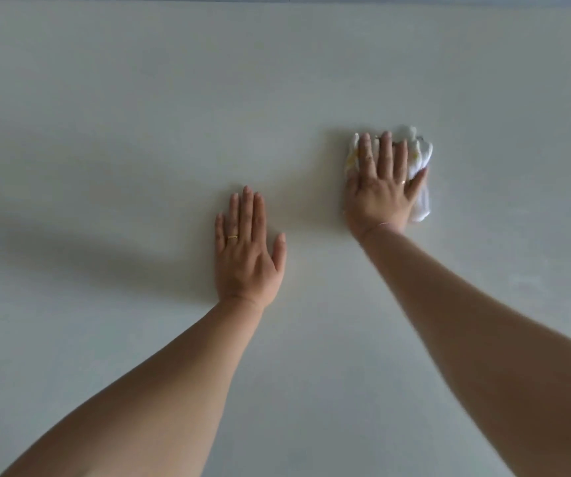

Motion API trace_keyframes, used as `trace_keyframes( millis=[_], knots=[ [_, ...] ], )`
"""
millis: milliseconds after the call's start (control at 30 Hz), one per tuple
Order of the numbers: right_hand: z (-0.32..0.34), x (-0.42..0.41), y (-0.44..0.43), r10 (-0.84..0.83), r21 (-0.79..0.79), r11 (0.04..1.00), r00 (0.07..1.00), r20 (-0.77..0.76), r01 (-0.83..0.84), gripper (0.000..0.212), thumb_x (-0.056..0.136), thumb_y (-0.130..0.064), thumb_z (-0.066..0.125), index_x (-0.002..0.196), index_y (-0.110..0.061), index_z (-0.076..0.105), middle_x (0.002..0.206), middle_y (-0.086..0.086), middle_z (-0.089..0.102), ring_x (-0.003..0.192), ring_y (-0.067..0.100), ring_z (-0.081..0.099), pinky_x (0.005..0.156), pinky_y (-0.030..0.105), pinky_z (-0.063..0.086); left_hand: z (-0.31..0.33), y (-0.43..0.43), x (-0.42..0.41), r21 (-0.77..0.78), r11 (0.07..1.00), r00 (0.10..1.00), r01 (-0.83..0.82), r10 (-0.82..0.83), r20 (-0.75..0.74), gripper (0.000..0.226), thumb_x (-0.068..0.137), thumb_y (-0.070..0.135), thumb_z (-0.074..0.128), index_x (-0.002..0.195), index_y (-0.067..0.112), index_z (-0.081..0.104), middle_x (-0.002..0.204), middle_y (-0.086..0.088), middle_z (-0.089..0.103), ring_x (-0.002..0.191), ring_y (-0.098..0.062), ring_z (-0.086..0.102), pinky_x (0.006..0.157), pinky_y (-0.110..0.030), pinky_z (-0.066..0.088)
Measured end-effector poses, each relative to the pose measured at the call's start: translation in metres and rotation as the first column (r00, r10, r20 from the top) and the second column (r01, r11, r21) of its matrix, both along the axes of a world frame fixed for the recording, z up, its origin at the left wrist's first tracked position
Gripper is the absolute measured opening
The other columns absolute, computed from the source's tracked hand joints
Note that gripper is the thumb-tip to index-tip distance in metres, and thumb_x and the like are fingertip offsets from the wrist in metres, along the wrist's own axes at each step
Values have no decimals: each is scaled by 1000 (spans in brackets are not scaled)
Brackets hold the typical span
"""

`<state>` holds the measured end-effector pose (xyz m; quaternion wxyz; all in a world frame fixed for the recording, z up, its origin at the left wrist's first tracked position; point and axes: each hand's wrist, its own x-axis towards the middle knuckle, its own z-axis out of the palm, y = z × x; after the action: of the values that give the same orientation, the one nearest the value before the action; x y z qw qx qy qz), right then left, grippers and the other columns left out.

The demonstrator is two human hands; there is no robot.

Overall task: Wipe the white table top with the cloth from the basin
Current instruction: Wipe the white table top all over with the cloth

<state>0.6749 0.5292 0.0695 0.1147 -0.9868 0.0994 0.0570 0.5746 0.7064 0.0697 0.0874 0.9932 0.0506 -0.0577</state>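
Observation:
The white table top (139, 115) fills almost the whole view. A crumpled white cloth (420, 156) with faint yellow marks lies on it right of centre. My right hand (380, 187) presses flat on the cloth, fingers spread, covering most of it; cloth shows past the fingertips and along the hand's right side. My left hand (246, 249) rests flat on the bare table, palm down, fingers together, holding nothing. It lies left of the cloth and nearer to me. The basin is out of view.
The table's far edge (287, 1) runs along the top of the view, with a dark strip beyond it. A soft shadow (70, 256) falls on the table left of my left hand.

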Motion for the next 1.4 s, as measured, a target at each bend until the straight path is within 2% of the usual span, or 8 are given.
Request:
trace_keyframes(
  millis=[100,233,433,667,867,1100,1300,1400],
  knots=[
    [3,-27,51,235,25,972,971,-29,-235,54,97,-40,24,149,-35,12,160,0,9,147,24,-1,112,53,-12,3,-1,0,8,1000,1000,-3,3,-6,68,92,43,28,150,8,22,158,-10,18,146,-25,15,119,-43,12],
    [10,-2,11,744,-74,663,667,-50,-745,56,95,-48,16,149,-32,20,158,0,18,146,24,11,116,51,1,4,-1,-1,-9,1000,1000,2,-2,6,67,92,43,29,148,6,26,157,-11,22,145,-26,19,118,-44,14],
    [4,46,5,-2,2,1000,1000,-27,2,52,99,-45,20,149,-38,9,160,-4,5,147,20,-3,114,51,-11,1,-2,1,-7,1000,999,-10,10,35,67,92,43,30,148,6,27,156,-11,25,144,-27,22,116,-43,14],
    [9,23,31,756,-84,651,655,-22,-754,55,96,-49,21,149,-32,19,158,-1,19,146,23,13,116,49,2,5,-3,2,-27,1000,1000,-10,11,28,66,91,41,33,146,4,32,154,-13,29,142,-30,27,115,-47,18],
    [0,72,1,65,-8,998,998,-15,-65,53,98,-44,26,149,-35,12,160,-2,8,147,20,0,115,51,-7,13,-6,37,-80,997,996,5,2,92,64,91,38,33,145,4,34,154,-13,28,143,-31,25,116,-45,10],
    [7,65,-1,772,-107,628,635,-36,-771,54,96,-47,15,149,-32,18,158,-4,17,146,21,11,117,48,2,5,-15,135,-60,997,990,-47,55,133,56,99,34,29,149,9,23,158,-10,18,146,-26,14,118,-42,6],
    [-4,121,-3,122,-44,992,992,15,-121,53,97,-43,25,149,-37,13,159,-7,9,147,17,1,114,52,-7,-8,-13,138,-23,999,996,-24,26,84,64,95,42,29,150,11,19,159,-8,14,147,-24,10,118,-40,6],
    [-3,101,39,365,-31,931,931,10,-364,53,97,-42,23,149,-35,14,159,-6,10,147,18,1,113,51,-8,-5,-14,137,-31,999,996,-32,35,83,64,96,43,29,150,11,21,159,-8,15,147,-24,11,119,-40,7]
  ],
)
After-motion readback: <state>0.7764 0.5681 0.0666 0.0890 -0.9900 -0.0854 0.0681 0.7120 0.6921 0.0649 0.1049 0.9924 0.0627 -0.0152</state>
